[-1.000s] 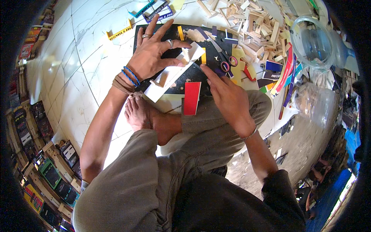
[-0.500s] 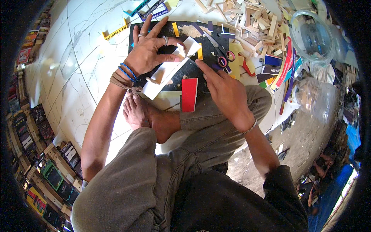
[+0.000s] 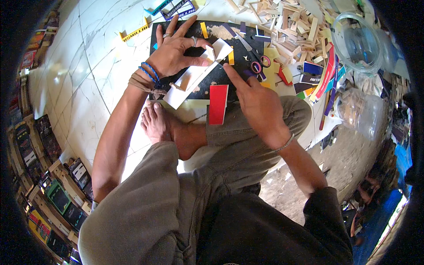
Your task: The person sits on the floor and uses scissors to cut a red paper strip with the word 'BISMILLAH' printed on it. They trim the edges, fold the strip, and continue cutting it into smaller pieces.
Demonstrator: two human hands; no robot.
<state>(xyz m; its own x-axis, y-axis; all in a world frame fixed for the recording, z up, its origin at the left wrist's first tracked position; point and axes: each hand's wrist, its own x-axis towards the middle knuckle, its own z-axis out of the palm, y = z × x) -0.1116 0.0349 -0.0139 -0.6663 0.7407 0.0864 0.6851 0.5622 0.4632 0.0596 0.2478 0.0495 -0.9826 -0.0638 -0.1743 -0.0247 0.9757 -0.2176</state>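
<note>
A white strip (image 3: 194, 78) lies slantwise over a black board (image 3: 202, 90). My left hand (image 3: 174, 55) is over its upper part, thumb and forefinger closed about a small pale wooden piece (image 3: 211, 54) standing on the strip; the other fingers spread out. A second small wooden piece (image 3: 177, 86) sits near the strip's lower end. My right hand (image 3: 258, 104) is at the strip's right side, forefinger stretched toward its edge and the other fingers curled. Something thin and dark shows at that fingertip, too small to name. A red rectangular piece (image 3: 218, 105) lies near my knee.
Scissors (image 3: 254, 57) with purple handles rest on the board beside yellow pieces (image 3: 204, 30). Beyond lies a heap of wooden blocks (image 3: 296, 35). A clear plastic tub (image 3: 357, 42) and colored strips (image 3: 324, 73) are at the right. Lettered strips (image 3: 134, 33) lie far left.
The strip, board and both hands appear slightly higher and further right in the picture. My left hand keeps its pinch on the wooden piece; my right forefinger stays by the strip's edge.
</note>
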